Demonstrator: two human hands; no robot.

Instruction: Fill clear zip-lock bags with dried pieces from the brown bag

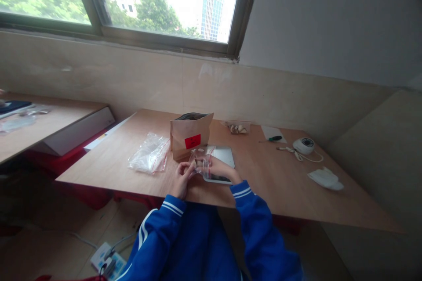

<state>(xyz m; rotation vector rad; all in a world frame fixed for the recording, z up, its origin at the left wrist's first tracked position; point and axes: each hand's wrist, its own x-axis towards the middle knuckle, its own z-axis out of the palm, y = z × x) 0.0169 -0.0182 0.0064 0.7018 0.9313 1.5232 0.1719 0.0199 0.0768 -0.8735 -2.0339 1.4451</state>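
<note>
My left hand [182, 177] is closed, its fingers pinching the edge of a small clear zip bag [199, 154] with a red seal line. From the right, my right hand [217, 167] reaches into the bag's mouth. Its fingers are bunched together inside the plastic, and what they hold, if anything, is too small to make out. Beneath that hand lies a flat silver kitchen scale [227, 155], partly covered. Just behind both hands a brown paper pouch [182, 134] stands upright with its top open and a red label on the front.
Left of the pouch are empty clear plastic bags [150, 153]. Farther back sits a clear tray [239, 128] with pale brown pieces. To the right are a green-handled screwdriver [274, 138], a white dome camera [303, 145] with its cable, and a crumpled white tissue [325, 178].
</note>
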